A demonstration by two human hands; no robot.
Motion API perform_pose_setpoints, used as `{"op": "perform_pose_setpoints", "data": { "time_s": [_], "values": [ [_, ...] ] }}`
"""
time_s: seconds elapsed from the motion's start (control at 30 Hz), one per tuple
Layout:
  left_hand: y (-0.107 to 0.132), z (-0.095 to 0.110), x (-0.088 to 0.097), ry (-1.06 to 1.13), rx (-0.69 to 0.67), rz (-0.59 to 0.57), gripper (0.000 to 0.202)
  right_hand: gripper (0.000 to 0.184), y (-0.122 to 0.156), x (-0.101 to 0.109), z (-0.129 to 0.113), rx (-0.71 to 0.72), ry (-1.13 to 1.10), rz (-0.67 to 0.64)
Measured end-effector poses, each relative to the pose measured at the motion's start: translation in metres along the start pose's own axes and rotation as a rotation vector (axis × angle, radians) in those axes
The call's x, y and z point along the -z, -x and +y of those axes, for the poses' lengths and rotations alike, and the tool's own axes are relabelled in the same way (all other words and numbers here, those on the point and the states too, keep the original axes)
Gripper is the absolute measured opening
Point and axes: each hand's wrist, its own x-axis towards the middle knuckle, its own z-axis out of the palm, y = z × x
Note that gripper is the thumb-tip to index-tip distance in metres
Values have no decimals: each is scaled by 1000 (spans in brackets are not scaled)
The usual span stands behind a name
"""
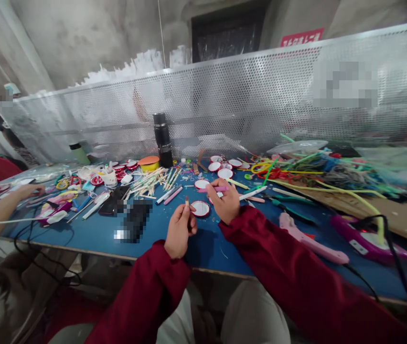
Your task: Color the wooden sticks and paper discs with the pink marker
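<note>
My left hand (pixel 180 230) is closed, its thumb and fingertips pinching a small, pale stick-like piece with a brownish tip (pixel 187 200). Between the fingers of my right hand (pixel 225 203) is a slim pink pen-like stick (pixel 220 189), held roughly level; part of it is hidden by the fingers. A white round disc with a red rim (pixel 200 209) lies on the blue table (pixel 203 248) between my hands. Just beyond it is another such disc (pixel 201 184), partly behind my right hand. White and pink markers (pixel 173 196) rest to the left of these discs.
Farther back stand a black bottle (pixel 163 143) and a pile of printed sticks (pixel 149 181). Pliers (pixel 293 210), a pink glue gun (pixel 309 241) and a purple corded device (pixel 364 239) lie at right. A co-worker's arm (pixel 6 210) reaches in from the left.
</note>
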Motion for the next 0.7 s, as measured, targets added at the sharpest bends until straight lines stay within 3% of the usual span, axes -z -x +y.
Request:
{"op": "perform_pose_setpoints", "data": {
  "time_s": [0.2, 0.43, 0.7],
  "values": [
    [0, 6, 0, 118, 23, -1, 34, 23, 0, -4, 6, 46, -74, -47],
    [0, 4, 5, 12, -4, 9, 30, 13, 0, -8, 9, 137, -140, 31],
    [-1, 6, 5, -28, 13, 32, 37, 9, 0, -5, 4, 92, -112, 15]
  ]
}}
